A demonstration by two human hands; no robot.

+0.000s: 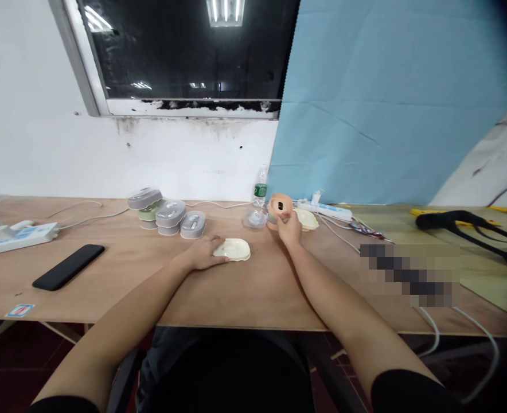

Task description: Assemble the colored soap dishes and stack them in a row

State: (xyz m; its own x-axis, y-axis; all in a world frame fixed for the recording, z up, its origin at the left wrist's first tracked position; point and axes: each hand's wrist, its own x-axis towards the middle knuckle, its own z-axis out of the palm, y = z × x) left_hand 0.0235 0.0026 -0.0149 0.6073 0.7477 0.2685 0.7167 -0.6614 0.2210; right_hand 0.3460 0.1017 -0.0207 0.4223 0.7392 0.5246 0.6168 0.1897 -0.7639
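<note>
At my ten o'clock I see a black phone (68, 267), lying on the surface (124, 252); at twelve, a plastic bottle (260, 190); at one, a blue sheet (386, 97) hanging.

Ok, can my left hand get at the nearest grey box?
Probably yes: your left hand is at the cream dish, close to that grey box, with nothing visible standing between them.

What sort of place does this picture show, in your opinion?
Probably a simple workroom or small workshop, though I cannot be certain. A long brown wood-toned table carries stacked grey oval lidded boxes and a white multi-socket power strip, against a stained, plain white wall.
</note>
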